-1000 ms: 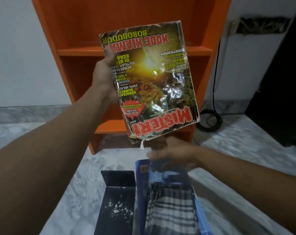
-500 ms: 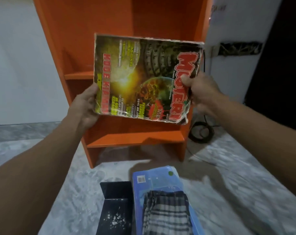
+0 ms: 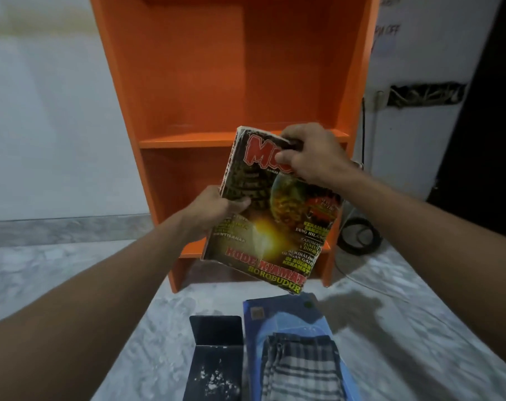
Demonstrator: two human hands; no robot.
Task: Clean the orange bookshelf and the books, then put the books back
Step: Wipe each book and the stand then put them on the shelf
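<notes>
Magazine [image 3: 270,227] tilted, left grip [image 3: 214,211] mid-spine, right grip [image 3: 312,151] at top

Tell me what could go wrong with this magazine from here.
1. The worn, glossy Misteri magazine is pinched at its top edge by the right hand and gripped at its side by the left hand; its frayed cover might tear.
2. No other books show on the orange wooden bookshelf, so stood upright there it would likely slump or slide out.
</notes>
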